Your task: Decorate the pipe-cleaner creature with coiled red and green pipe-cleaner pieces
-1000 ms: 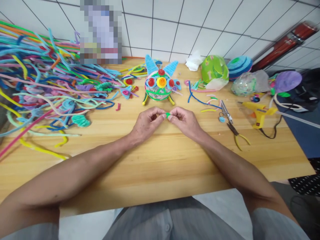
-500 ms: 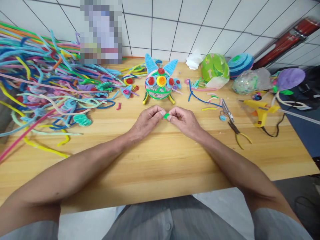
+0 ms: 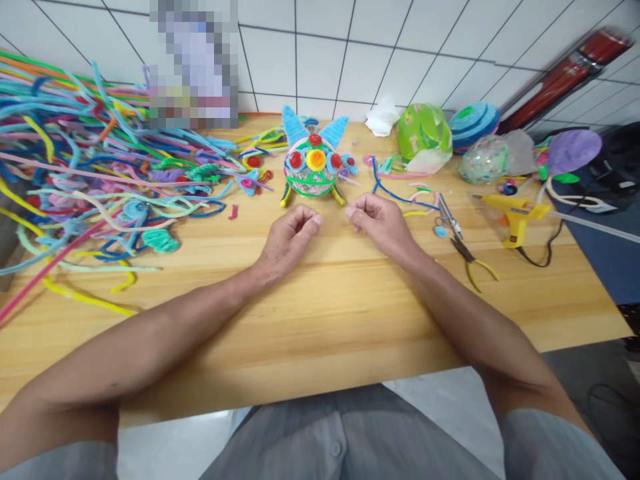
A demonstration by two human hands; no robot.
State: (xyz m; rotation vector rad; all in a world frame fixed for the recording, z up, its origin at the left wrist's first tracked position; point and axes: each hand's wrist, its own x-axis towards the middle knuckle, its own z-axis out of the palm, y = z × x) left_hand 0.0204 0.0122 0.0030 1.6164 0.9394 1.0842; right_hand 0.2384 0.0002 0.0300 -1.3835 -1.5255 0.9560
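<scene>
My left hand (image 3: 294, 237) is closed above the table, its thumb pressed against the curled forefinger. My right hand (image 3: 376, 219) is closed too, thumb and fingertips together, a short gap away from the left one. Whatever either pinch holds is hidden by the fingers; no green piece shows between them. Just beyond both hands stands a figure (image 3: 312, 175) with a round glittery body, blue pipe-cleaner ears, red and yellow round pieces, a green band and yellow-and-dark feet. Neither hand touches it.
A heap of pipe cleaners (image 3: 115, 167) covers the left side. At right lie scissors (image 3: 451, 217), pliers (image 3: 470, 260) and a yellow glue gun (image 3: 517, 217) with a cord. Behind them are a green ball-like object (image 3: 425, 137) and a purple piece (image 3: 574, 152). A tiled wall (image 3: 320, 60) bounds the back.
My hands have moved apart from meeting over a small green piece, which is now out of sight. The view has shifted slightly; the figure and tools stay in place on the table.
</scene>
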